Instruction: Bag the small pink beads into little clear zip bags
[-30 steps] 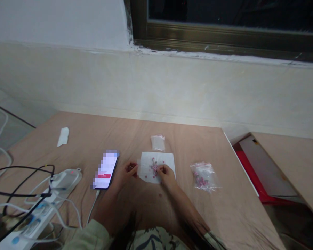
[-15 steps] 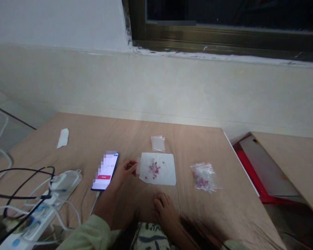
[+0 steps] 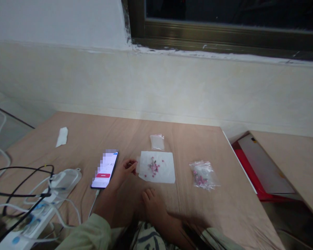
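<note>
My left hand [image 3: 126, 169] is closed in a pinch at the edge of a small clear plastic bag [image 3: 138, 166], which lies against the left side of a white paper sheet [image 3: 169, 175]. On that sheet several small pink beads [image 3: 154, 167] are gathered in a loose cluster, with a few strays around it. Below the sheet, my right hand [image 3: 154, 205] rests on the table with its fingers stretched forward and apart from the paper. Nothing shows in it. A clear zip bag [image 3: 203, 174] with more pink pieces lies to the right, and another small zip bag [image 3: 157, 142] lies behind the sheet.
A lit phone [image 3: 105, 170] on a white cable lies left of my left forearm. Further left are a power strip [image 3: 65, 180] and tangled cables. A white paper scrap [image 3: 62, 136] lies at the back left. The wooden table [image 3: 114, 132] meets the wall behind.
My right hand has shifted left and a little forward over the table, its fingers now nearer the left hand. The left hand stays at the small clear bag.
</note>
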The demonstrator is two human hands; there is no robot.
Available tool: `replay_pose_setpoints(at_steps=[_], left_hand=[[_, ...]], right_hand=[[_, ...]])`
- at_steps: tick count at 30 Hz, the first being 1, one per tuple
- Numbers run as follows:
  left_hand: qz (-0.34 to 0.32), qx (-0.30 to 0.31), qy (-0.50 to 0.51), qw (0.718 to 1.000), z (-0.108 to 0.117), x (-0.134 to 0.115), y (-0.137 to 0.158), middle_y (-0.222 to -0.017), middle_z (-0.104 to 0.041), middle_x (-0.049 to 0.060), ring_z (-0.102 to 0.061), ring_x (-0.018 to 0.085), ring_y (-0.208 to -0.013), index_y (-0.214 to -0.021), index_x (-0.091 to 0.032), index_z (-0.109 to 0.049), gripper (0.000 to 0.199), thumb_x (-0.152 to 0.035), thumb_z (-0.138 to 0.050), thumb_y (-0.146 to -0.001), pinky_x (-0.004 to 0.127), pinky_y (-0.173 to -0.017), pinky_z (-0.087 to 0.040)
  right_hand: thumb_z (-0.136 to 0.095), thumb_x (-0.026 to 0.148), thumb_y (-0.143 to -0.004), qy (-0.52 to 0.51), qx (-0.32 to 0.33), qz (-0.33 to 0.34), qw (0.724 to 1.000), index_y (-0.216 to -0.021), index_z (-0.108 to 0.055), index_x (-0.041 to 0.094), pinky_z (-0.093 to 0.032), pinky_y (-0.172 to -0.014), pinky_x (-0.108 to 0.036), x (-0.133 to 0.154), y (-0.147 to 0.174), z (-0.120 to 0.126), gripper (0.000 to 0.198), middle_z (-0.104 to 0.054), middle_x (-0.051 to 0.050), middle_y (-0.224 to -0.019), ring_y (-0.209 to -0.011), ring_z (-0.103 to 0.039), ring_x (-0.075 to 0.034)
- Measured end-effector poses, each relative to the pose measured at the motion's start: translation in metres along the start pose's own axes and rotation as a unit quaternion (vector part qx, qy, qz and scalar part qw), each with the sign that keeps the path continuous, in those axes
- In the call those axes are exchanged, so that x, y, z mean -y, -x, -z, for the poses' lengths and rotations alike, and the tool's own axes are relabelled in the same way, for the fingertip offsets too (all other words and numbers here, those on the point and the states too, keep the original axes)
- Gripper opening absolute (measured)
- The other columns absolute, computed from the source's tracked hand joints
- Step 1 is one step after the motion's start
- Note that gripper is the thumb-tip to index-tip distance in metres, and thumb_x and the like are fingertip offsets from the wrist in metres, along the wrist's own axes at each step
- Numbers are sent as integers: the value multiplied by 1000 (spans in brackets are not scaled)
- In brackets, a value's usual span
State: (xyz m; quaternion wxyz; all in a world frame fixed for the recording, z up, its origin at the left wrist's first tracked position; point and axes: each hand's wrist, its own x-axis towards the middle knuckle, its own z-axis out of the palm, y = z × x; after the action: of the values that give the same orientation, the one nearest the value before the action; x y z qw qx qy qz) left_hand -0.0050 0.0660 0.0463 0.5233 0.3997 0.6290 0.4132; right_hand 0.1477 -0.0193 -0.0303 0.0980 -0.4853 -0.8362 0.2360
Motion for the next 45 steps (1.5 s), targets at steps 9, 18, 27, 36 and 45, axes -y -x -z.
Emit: replay_pose_setpoints(at_steps=[9,18,27,36,45], left_hand=[[-25,11,-14,1000,3,8,-2,-50,-56,-2,-54,14,-48,-68,-17,-57,16,-32,-59,-62,24,-46,-42],[-41,44,-11,998,0,19,-6,-49,-54,-5,-53,10,-45,-73,-15,-53,18,-31,-57,-65,22,-47,-42],[-72,69,-14,995,-8,12,-12,-48,-53,-5,-52,9,-44,-73,-15,-51,17,-30,-56,-67,21,-46,-42],[-68,34,-8,997,-4,18,-10,-47,-52,-6,-52,10,-44,-74,-16,-52,18,-31,-56,-66,21,-46,-42],[-45,21,32,998,-1,19,-7,-50,-53,-5,-52,11,-46,-75,-16,-51,23,-35,-58,-63,23,-48,-43]], right_hand=[[-40,6,-74,-83,-52,-46,994,-78,-55,18,-41,-71,-30,-5,-4,8,20,-58,-6,-83,-79,-52,-18],[-35,20,-81,-139,-208,-158,955,-77,-50,15,-38,-67,-30,-56,-49,46,17,-52,-7,-77,-74,-46,-18],[-38,16,-79,-60,-190,-158,967,-76,-54,16,-36,-69,-30,-64,-74,51,16,-53,-8,-81,-79,-44,-19],[-37,19,-80,-110,-207,-140,962,-84,-57,16,-37,-73,-30,-61,-69,52,20,-50,-7,-86,-83,-45,-18],[-43,32,-77,-245,-255,-146,924,-81,-56,15,-40,-70,-30,-51,-66,67,22,-54,-6,-81,-78,-50,-17]])
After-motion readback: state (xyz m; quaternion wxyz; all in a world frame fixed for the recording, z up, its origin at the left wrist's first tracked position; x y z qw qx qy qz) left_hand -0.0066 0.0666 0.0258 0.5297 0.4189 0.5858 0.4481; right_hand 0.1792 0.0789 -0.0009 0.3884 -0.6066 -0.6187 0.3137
